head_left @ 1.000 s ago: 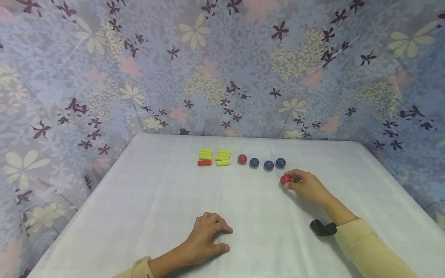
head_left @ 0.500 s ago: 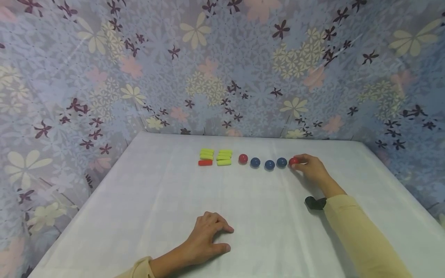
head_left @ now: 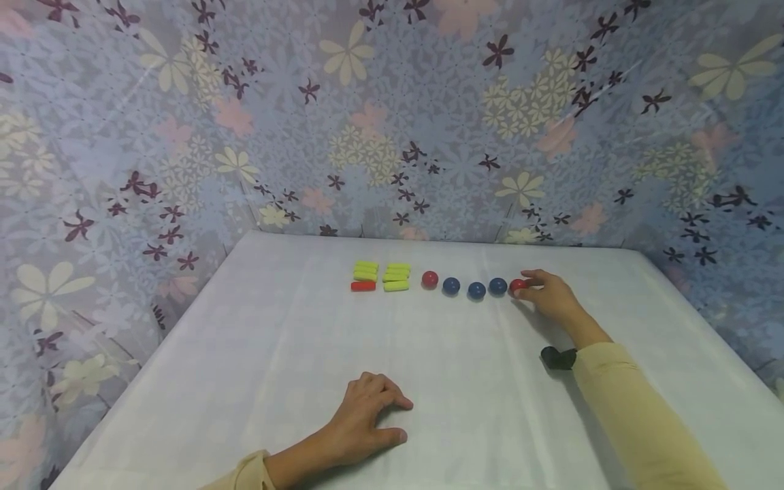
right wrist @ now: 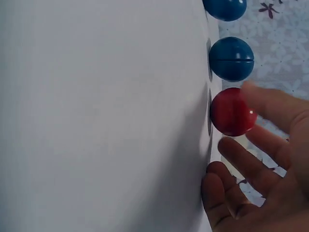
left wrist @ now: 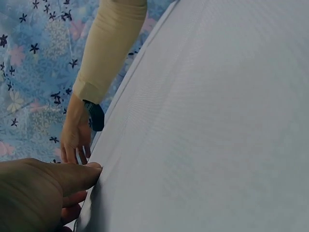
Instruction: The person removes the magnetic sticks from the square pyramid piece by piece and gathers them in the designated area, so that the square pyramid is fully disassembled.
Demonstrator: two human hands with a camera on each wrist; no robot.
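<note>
A glossy red ball (head_left: pixel 517 287) sits on the white-covered table, at the right end of a row of balls. My right hand (head_left: pixel 550 297) is around it, thumb and index finger loosely spread on either side; the right wrist view shows the blurred thumb (right wrist: pixel 270 102) over the ball's edge and the other fingers apart from it. Left of it stand three blue balls (head_left: pixel 498 286) and another red ball (head_left: pixel 430 280). My left hand (head_left: pixel 367 422) rests on the near part of the table, thumb and fingers apart, holding nothing.
Several yellow sticks (head_left: pixel 397 286) lie in two stacks left of the balls, with one red stick (head_left: pixel 363 286) at the front of the left stack. A dark device (head_left: pixel 558 358) is at my right wrist. Floral cloth (head_left: pixel 392 122) hangs behind the table (head_left: pixel 294 367).
My right hand has carried the red ball away from me to the right end of the row, and its fingers have loosened slightly. The left hand has stayed in place.
</note>
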